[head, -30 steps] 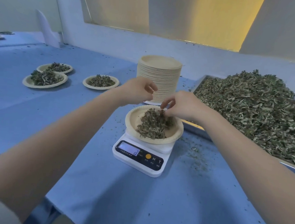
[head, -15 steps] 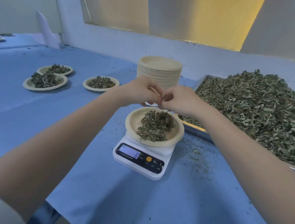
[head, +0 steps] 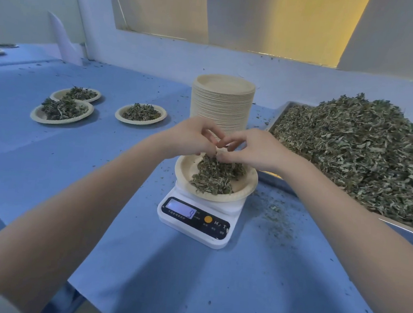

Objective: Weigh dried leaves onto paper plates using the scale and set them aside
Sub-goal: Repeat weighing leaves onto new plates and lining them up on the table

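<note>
Meeting fingertip to fingertip over the beige paper plate (head: 244, 188) on the white digital scale (head: 196, 219), left hand (head: 189, 140) and right hand (head: 253, 149) curl their fingers, pinching dried green leaves (head: 213, 175) at the pile's far edge. Metal tray of loose leaves (head: 361, 150) sits right.

Leaf-heaped paper plate (head: 245, 188) atop white scale (head: 195, 226), display 9
</note>
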